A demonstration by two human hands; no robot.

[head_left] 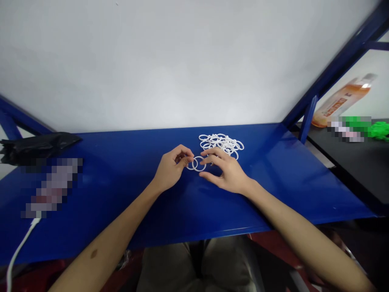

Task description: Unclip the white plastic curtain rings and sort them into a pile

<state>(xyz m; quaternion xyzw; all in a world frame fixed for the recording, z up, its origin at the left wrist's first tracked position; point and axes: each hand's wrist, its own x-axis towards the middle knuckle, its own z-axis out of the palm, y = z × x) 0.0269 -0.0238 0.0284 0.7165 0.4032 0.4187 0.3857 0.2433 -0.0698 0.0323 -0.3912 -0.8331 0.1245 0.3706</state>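
Two white plastic rings [197, 164] lie overlapped on the blue shelf [121, 182], between my hands. My left hand [172, 168] pinches the left ring with thumb and fingertips. My right hand [223, 172] has its fingers stretched out, the index fingertip resting on the right ring and the thumb held apart below. Just behind the right hand sits a heap of several more white rings [221, 142], some linked together.
A black bag [36, 147] lies at the shelf's far left, with a blurred object [51, 188] and a white cable [18, 251] nearer me. Blue frame struts [334, 67] rise at the right. An orange bottle [340, 100] and green items [377, 130] lie on a dark table beyond.
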